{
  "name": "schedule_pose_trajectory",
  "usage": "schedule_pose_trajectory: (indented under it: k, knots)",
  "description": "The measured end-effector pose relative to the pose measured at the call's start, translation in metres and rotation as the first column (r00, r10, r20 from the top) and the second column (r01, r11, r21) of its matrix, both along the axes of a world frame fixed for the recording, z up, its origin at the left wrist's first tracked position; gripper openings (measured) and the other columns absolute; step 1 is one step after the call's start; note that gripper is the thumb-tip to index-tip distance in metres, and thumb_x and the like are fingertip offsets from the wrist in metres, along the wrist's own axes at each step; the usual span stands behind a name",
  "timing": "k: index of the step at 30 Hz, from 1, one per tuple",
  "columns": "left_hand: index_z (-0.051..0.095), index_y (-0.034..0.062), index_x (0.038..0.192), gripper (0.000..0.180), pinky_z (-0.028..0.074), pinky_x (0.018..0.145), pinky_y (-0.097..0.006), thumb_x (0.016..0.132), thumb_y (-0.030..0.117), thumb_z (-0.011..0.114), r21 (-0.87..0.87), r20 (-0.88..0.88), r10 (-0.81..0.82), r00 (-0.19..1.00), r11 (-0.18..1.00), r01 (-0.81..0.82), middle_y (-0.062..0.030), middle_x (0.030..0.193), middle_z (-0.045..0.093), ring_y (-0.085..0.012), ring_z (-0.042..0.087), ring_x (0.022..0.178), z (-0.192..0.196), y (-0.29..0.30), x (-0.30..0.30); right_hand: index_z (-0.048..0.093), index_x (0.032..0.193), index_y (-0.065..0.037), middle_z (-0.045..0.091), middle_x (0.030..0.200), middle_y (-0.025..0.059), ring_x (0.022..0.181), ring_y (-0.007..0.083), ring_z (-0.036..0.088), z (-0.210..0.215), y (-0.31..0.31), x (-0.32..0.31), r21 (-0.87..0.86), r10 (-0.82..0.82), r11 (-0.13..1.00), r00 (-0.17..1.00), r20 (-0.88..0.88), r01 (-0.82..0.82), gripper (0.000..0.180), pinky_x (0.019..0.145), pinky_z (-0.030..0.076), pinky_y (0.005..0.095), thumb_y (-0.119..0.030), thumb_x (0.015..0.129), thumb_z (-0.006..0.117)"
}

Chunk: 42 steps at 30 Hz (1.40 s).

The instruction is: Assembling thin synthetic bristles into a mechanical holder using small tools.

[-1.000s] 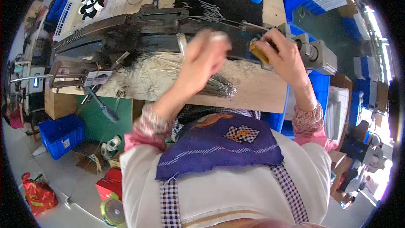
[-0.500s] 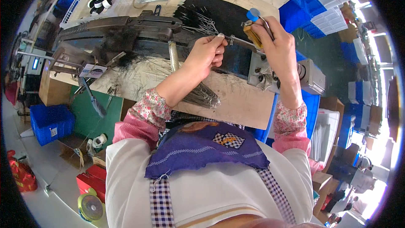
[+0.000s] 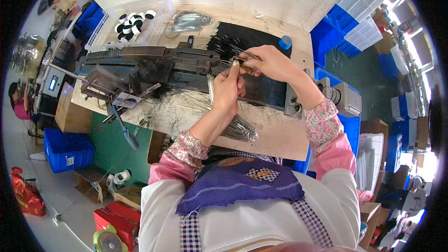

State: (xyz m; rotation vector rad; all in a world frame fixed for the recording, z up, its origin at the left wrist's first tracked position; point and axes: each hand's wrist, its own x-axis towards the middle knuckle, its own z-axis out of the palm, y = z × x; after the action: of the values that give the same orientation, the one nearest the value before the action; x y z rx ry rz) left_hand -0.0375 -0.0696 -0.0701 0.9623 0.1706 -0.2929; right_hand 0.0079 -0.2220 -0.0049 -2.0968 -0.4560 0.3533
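Observation:
My right hand is closed around a small brass-coloured tool with a thin metal handle; its exact kind is hard to see. Close beside its tip, my left hand is closed with the thumb up, a white wrap on the thumb tip. What its curled fingers hold is hidden. Both hands are over a dark bench machine, just right of the end of its long metal arm. Thin metal wires lie on a black cloth behind them. A bundle of wires lies by my left wrist.
A blue round-topped thing stands on the cloth. Black-and-white rolls fill a clear bin; more wires lie beside it. A motor unit sits at the right end. Dark bristles and a hinged metal frame are at left.
My right hand has moved left with the brass-coloured tool, up against my left hand. The blue thing now shows apart from my right hand. The whole view has shifted a little.

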Motion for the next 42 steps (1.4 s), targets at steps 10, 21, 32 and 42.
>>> schedule_pose_trajectory:
  k: [10,21,32,42]
  knots:
    - [0.033,-0.0067,0.130,0.079,0.034,0.111,-0.042,0.093,0.063,0.030,-0.365,0.032,-0.188,0.982,0.912,0.186,-0.0209,0.132,0.042,-0.0310,0.041,0.128,0.022,-0.012,-0.006,0.062,0.108,-0.002,0.064,0.086,0.0126,0.079,0.0246,0.064,0.009,-0.006,0.022,-0.215,0.137,0.969,0.989,0.054,-0.123,0.024,0.070,0.052,0.0375,-0.018,0.092,0.056]
    - [0.031,-0.0090,0.133,0.081,0.031,0.111,-0.042,0.094,0.062,0.032,-0.907,0.246,-0.261,0.933,0.278,0.317,-0.0206,0.137,0.041,-0.0320,0.039,0.130,-0.017,0.015,0.016,0.061,0.109,-0.008,0.055,0.090,0.0134,0.091,0.0293,0.056,-0.003,0.024,-0.034,-0.287,0.147,0.953,0.682,0.716,0.095,0.041,0.077,0.047,0.0398,-0.009,0.068,0.063]
    - [0.039,-0.0025,0.131,0.069,0.030,0.112,-0.039,0.097,0.057,0.034,-0.522,0.031,-0.063,0.998,0.850,0.070,-0.0124,0.132,0.047,-0.0243,0.042,0.126,0.014,0.017,-0.008,0.072,0.090,-0.011,0.058,0.074,0.0031,0.077,0.0205,0.060,-0.001,0.017,-0.007,-0.223,0.048,0.964,0.732,0.680,0.144,0.015,0.079,0.039,0.0342,-0.011,0.077,0.066]
    - [0.047,-0.0046,0.118,0.063,0.032,0.112,-0.041,0.098,0.053,0.033,-0.531,0.004,-0.059,0.998,0.846,0.052,-0.0173,0.120,0.054,-0.0312,0.049,0.121,0.018,0.014,0.002,0.071,0.087,-0.013,0.057,0.073,0.0028,0.077,0.0201,0.059,0.002,0.004,-0.014,-0.237,0.064,0.953,0.637,0.768,0.191,0.017,0.078,0.039,0.0350,-0.010,0.071,0.068]
